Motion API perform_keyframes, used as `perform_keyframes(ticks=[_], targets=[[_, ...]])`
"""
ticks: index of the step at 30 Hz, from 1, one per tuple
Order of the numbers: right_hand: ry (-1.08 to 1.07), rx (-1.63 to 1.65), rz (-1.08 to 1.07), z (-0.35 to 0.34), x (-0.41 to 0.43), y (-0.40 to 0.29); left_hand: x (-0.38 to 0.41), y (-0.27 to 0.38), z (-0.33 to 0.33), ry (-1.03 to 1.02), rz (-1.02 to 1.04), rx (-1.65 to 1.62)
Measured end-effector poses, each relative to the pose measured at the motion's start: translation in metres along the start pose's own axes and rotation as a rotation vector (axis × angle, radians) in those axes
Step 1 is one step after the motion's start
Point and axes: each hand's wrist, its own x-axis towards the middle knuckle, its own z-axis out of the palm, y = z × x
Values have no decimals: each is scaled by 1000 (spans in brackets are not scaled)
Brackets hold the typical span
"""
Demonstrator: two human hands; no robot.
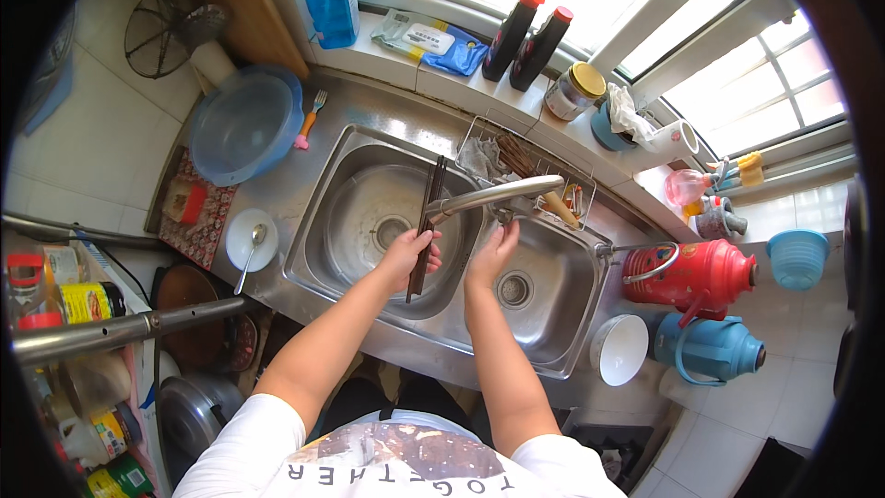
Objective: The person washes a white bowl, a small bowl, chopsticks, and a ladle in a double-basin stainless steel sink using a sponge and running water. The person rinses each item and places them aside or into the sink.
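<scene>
Dark chopsticks lie in the grip of my left hand, over the left basin of a steel double sink. A clear round basin seems to sit in that sink bowl. The metal faucet reaches over the left bowl, its spout end close to the chopsticks. My right hand is raised at the faucet's base, above the right bowl, with its fingertips near the metal fitting; whether they touch is unclear. I cannot tell whether water runs.
Left of the sink are a blue plastic basin, a fork and a white bowl with a spoon. A wire rack stands behind the faucet. To the right are a white bowl and red and blue thermos flasks.
</scene>
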Motion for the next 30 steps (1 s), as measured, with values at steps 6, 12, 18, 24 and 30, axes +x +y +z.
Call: perform_keyframes(ticks=[6,12,18,24,30], targets=[[-120,-221,-174,-3,0,8,-1,-8,-7,-65,-55,-34],[-301,-52,76,-4,-17,12,-5,-8,-14,-92,-95,-7],[-716,782,863,51,-11,-1,-23,-14,-21,-78,-142,160],[-840,1021,782,78,-5,14,-32,-5,-42,-116,-128,81],[-799,1048,803,77,23,20,-43,-17,-44,-165,-189,35]])
